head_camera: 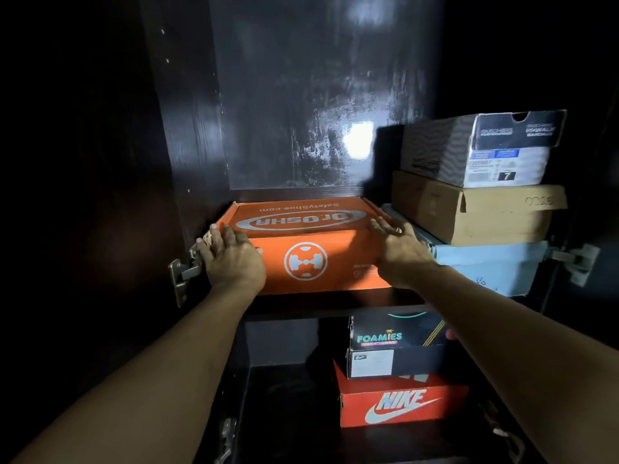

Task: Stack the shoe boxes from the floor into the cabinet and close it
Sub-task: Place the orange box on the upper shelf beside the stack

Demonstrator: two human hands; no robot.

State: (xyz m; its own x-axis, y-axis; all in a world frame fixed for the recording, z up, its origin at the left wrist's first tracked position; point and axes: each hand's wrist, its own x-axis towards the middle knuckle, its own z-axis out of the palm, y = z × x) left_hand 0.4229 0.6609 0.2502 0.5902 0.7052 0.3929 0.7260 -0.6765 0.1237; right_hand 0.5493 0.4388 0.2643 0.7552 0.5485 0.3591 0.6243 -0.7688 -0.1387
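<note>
Nearest the camera, two bare forearms reach forward into a dark open cabinet (pixel 187 135). On the lower shelf, behind the right forearm, an orange Nike box (pixel 402 405) sits at the bottom with a black box bearing a white label (pixel 378 363) on top of it and a dark Foamies box (pixel 392 333) on top of that.

Above them, on the upper shelf (pixel 335 304), the orange Dr.Osha shoe box (pixel 308 242) lies flat at the left side, its front face at the shelf's front edge and its lid logo upside down to the viewer. The left hand (pixel 231 259) lies against the box's front left corner, fingers straight and together, pointing up along the corner, just beside a metal door hinge (pixel 182 272) on the cabinet's left wall. The right hand (pixel 398 246) lies on the box's front right corner, fingers straight and spread over the lid edge, palm against the front face. Neither hand curls round the box; both press flat on it.

Just right of it, touching or nearly so, a light blue box (pixel 485 266) carries a brown cardboard box (pixel 469 212), and a grey Skechers box (pixel 475 149) marked 7 tops that stack. Farthest back, the cabinet's glossy rear panel (pixel 301 112) shows a bright glare spot.
</note>
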